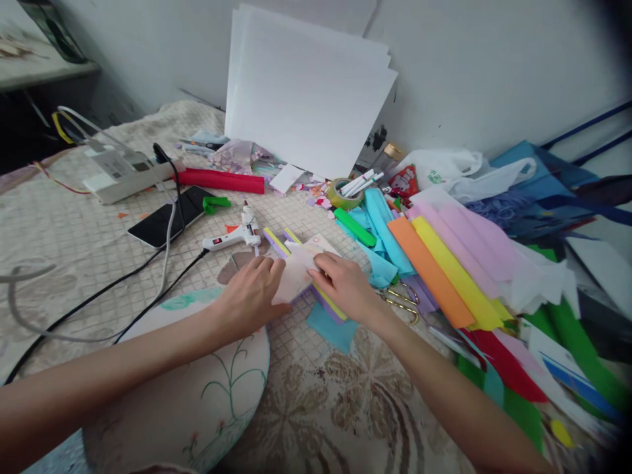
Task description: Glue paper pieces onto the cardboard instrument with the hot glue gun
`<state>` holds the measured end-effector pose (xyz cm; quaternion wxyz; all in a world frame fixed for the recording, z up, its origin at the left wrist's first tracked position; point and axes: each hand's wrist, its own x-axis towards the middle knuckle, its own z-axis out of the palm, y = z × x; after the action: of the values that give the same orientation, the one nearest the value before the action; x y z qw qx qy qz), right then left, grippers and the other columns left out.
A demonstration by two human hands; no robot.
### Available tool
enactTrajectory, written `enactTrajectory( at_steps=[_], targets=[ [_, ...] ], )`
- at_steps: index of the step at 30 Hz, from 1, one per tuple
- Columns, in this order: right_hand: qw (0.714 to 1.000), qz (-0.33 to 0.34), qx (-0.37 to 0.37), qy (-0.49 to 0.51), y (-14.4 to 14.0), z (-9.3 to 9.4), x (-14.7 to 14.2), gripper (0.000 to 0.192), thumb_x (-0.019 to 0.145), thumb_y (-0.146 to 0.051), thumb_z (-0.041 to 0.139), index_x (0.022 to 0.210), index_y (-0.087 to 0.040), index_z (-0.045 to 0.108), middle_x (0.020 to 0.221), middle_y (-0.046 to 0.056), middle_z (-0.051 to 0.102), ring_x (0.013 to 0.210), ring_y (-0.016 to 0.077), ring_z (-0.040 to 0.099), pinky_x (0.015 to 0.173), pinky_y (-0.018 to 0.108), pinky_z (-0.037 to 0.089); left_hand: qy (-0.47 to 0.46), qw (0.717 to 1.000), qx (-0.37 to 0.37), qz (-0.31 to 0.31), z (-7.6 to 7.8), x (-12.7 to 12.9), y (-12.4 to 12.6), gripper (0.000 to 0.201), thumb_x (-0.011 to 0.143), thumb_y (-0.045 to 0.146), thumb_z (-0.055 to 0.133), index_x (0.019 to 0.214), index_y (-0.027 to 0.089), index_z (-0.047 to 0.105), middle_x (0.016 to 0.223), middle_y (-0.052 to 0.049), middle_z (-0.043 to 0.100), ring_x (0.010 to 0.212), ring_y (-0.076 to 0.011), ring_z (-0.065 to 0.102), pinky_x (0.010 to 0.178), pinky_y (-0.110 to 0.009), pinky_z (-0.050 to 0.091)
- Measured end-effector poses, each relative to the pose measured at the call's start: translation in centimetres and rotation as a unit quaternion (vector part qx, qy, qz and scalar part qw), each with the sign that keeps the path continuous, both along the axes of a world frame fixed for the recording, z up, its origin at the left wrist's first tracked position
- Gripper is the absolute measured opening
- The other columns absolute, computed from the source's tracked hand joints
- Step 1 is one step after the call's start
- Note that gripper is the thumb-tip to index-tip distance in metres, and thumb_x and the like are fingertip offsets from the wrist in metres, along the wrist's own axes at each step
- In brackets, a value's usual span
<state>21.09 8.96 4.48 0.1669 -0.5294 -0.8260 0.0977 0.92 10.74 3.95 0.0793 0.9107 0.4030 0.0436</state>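
Note:
A thin white sheet of paper (pixel 292 275) is stretched between my two hands above the table. My right hand (pixel 345 286) pinches its right side between thumb and fingers. On the left edge, my left hand (pixel 253 293) has its fingers curled together over the paper, thumb pointing right; the fingertips are partly hidden. Yellow-and-purple strips (pixel 276 242) lie under and behind the paper, one passing beneath my right hand. A light blue paper piece (pixel 332 327) lies just below them. Beyond my left hand is a white glue gun (pixel 237 236) with its cord.
A round white board (pixel 197 375) with green drawn plants lies under my left forearm. At left are a phone (pixel 170 216) and a power strip (pixel 131 178). Gold-handled scissors (pixel 405 301), coloured paper strips (pixel 434 270) and tape (pixel 345 193) crowd the right. White sheets (pixel 306 85) lean behind.

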Motion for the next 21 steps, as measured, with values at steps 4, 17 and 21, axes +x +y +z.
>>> enactTrajectory(
  at_steps=[4, 17, 21],
  targets=[
    [1.000, 0.006, -0.003, -0.011, 0.6, 0.3, -0.3, 0.012, 0.093, -0.022, 0.045, 0.083, -0.020, 0.050, 0.080, 0.003, 0.057, 0.075, 0.0172, 0.053, 0.063, 0.026, 0.033, 0.015, 1.000, -0.006, -0.001, 0.2, 0.1, 0.0, 0.044, 0.075, 0.038, 0.070, 0.103, 0.011, 0.049, 0.098, -0.012, 0.059, 0.093, -0.0286, 0.056, 0.078, -0.037, 0.044],
    [0.999, 0.036, 0.000, 0.039, 1.3, 1.1, -1.5, 0.015, 0.093, -0.023, 0.045, 0.079, -0.019, 0.049, 0.078, 0.002, 0.058, 0.073, 0.0151, 0.053, 0.063, 0.025, 0.035, 0.055, 0.998, 0.025, -0.014, 0.5, 0.3, -0.3, 0.036, 0.079, 0.037, 0.066, 0.097, 0.013, 0.047, 0.094, -0.011, 0.058, 0.089, -0.0267, 0.056, 0.075, -0.035, 0.044],
    [0.990, -0.017, 0.057, 0.131, 2.8, 2.4, -1.1, 0.022, 0.090, -0.027, 0.051, 0.069, -0.019, 0.047, 0.066, -0.002, 0.051, 0.061, 0.0121, 0.047, 0.059, 0.025, 0.034, 0.047, 0.999, 0.012, 0.005, 0.5, 0.2, -0.4, 0.036, 0.079, 0.038, 0.067, 0.096, 0.013, 0.047, 0.094, -0.011, 0.059, 0.089, -0.0266, 0.056, 0.073, -0.035, 0.044]
  ],
)
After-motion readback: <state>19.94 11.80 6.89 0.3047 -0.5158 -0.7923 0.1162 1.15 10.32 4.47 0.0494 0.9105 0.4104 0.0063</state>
